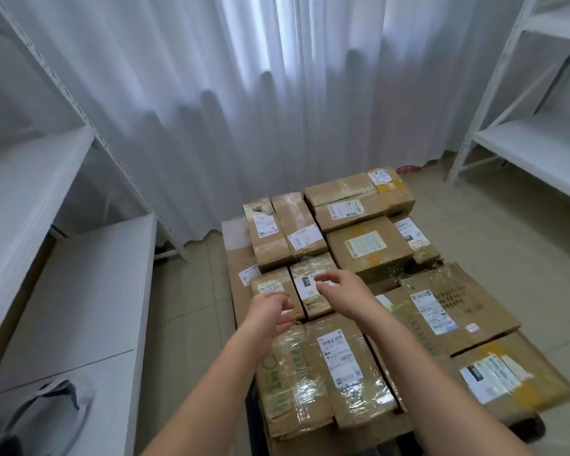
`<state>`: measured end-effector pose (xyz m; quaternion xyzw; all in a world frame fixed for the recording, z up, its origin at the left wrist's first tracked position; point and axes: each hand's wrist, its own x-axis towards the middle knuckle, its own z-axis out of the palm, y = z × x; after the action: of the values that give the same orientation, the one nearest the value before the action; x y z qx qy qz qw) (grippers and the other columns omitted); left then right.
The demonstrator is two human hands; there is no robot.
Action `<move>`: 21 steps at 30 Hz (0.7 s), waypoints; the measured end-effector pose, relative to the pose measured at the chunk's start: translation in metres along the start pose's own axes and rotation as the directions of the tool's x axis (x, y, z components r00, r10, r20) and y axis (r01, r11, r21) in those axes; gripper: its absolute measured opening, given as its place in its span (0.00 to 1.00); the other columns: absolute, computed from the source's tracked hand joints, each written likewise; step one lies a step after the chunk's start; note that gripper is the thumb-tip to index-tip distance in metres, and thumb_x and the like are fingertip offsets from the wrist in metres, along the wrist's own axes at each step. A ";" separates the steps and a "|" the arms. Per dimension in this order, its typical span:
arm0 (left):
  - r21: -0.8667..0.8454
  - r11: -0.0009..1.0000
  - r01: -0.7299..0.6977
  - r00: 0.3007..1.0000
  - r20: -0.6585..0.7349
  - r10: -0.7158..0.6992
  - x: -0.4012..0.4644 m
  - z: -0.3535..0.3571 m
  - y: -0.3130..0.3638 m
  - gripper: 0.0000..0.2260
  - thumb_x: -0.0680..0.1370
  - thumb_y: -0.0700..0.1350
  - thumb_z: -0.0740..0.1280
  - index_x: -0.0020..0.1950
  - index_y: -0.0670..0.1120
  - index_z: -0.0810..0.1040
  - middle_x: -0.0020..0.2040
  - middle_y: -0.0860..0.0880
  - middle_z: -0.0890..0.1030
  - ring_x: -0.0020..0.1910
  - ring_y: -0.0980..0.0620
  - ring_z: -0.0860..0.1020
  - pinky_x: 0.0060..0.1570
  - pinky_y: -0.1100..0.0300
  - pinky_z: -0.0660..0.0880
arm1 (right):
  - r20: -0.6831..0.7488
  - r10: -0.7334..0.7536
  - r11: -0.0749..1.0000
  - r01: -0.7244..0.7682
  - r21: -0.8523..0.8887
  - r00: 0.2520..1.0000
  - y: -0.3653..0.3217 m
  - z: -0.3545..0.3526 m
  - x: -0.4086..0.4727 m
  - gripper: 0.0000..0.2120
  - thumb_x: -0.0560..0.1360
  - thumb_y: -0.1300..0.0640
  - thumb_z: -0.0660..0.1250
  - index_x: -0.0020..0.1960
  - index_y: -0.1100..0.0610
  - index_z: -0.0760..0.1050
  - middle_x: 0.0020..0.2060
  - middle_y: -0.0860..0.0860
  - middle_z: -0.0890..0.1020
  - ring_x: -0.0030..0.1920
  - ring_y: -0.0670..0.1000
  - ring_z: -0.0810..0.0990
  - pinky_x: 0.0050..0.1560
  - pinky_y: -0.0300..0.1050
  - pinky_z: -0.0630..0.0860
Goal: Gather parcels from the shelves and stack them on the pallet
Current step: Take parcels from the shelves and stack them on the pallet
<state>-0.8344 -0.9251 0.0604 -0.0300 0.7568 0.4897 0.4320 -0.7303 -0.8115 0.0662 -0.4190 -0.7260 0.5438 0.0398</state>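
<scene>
**Both hands free above stacked parcels on the floor load**

The stack of parcels point(369, 284) sits low in the middle of the floor, in front of a white curtain point(244, 93). The boxes are brown cardboard, most wrapped in clear tape and carrying white shipping labels. They lie packed side by side in rows, some touching edge to edge. The pallet beneath them is hidden by the boxes; only a dark base shows at the near edge.

The left hand point(269, 311) is stretched forward over the near-left part of the stack, fingers loosely bent and spread, holding nothing. It hangs above a small box with a pale label point(270, 287). Whether the fingertips touch the cardboard cannot be told.

The right hand point(338, 289) reaches beside it, fingers curved and apart, gripping nothing. It is above a small box with a black-and-white label point(305, 284), which stands just beside the first small box. Contact here cannot be confirmed either.

A long taped box with green print point(323, 373) lies nearest the person, under both forearms. A wide flat box point(458, 311) lies to the right, tilted slightly on its neighbours.

White metal shelves stand on the left point(30, 179) and on the right point(533, 139). The floor point(185, 307) is pale tile.
</scene>
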 end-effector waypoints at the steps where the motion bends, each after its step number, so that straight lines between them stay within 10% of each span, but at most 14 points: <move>1: 0.010 1.000 -0.013 1.000 0.027 0.013 -0.009 0.006 0.004 0.11 0.81 0.37 0.59 0.60 0.42 0.76 0.54 0.43 0.81 0.51 0.44 0.82 0.48 0.55 0.79 | -0.009 -0.005 1.000 0.005 0.012 1.000 0.000 -0.006 -0.006 0.14 0.80 0.53 0.62 0.64 0.51 0.77 0.62 0.49 0.79 0.53 0.47 0.76 0.54 0.45 0.73; 6: 0.002 0.996 -0.093 0.990 0.105 0.093 -0.051 0.033 0.019 0.10 0.81 0.36 0.58 0.58 0.42 0.78 0.52 0.43 0.82 0.47 0.45 0.82 0.40 0.58 0.78 | -0.090 -0.017 0.996 0.025 0.085 0.996 0.003 -0.036 -0.045 0.13 0.80 0.54 0.63 0.62 0.51 0.78 0.61 0.49 0.79 0.61 0.50 0.77 0.61 0.49 0.75; 16: -0.051 0.977 -0.209 0.915 0.343 0.214 -0.138 0.137 0.007 0.10 0.81 0.35 0.59 0.56 0.42 0.79 0.49 0.42 0.84 0.43 0.47 0.83 0.50 0.54 0.80 | -0.418 0.054 0.979 0.035 0.202 0.907 0.045 -0.132 -0.169 0.10 0.80 0.55 0.63 0.59 0.51 0.79 0.52 0.47 0.80 0.49 0.43 0.77 0.45 0.39 0.73; 21: -0.015 0.966 -0.260 0.850 0.470 0.236 -0.204 0.214 0.004 0.09 0.81 0.36 0.60 0.55 0.42 0.79 0.49 0.43 0.83 0.43 0.49 0.82 0.38 0.58 0.78 | -0.571 0.099 0.977 0.029 0.211 0.815 0.077 -0.200 -0.243 0.10 0.80 0.54 0.62 0.58 0.51 0.80 0.51 0.47 0.80 0.46 0.43 0.77 0.38 0.33 0.71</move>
<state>-0.5748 -0.8359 0.1709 0.1974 0.6394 0.5151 0.5357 -0.4276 -0.8143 0.1804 -0.5712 -0.6101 0.4649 0.2922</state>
